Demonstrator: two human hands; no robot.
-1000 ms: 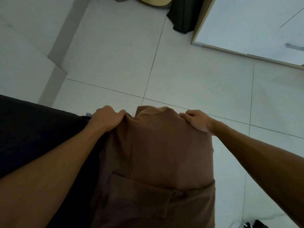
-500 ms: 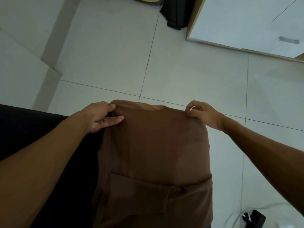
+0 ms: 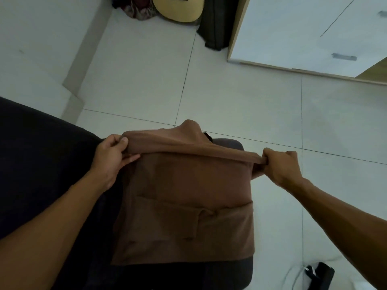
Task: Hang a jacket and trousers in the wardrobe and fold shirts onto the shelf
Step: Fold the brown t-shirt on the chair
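Note:
A brown shirt (image 3: 188, 206) lies partly folded on the dark bed (image 3: 37, 164), its sleeves tucked across the lower half. My left hand (image 3: 111, 155) pinches the shirt's far left corner. My right hand (image 3: 280, 166) grips the far right corner. Between them the far edge is lifted off the bed and curls over toward me, with a bump of cloth rising in the middle. The white wardrobe (image 3: 293, 34) stands at the upper right, and its door is seen from above.
A guitar (image 3: 178, 9) leans in the far corner beside a dark hanging cloth (image 3: 217, 24). White tiled floor (image 3: 230, 97) spreads between bed and wardrobe. A small black object (image 3: 322, 273) with a white cable lies on the floor at lower right.
Both hands went from pressing the shirt's far corners to pinching them, and now lift the far edge and draw it back over the shirt. The view has tilted up, showing the guitar.

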